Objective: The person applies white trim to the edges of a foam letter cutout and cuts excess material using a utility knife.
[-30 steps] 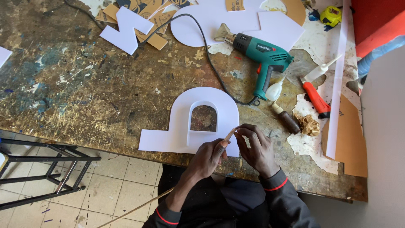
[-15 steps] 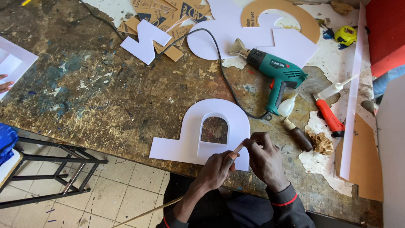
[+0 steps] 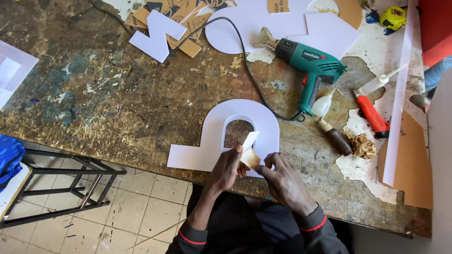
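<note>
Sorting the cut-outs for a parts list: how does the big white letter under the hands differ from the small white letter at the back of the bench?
The big white letter has a rounded arch with a cut-out window; the small white letter is angular, zigzag-edged, with no window. The big one is far larger. It lies at the near edge, touched by the left hand and right hand; the small one rests partly on cardboard scraps, untouched. Both are flat white sheet cut-outs.
</note>
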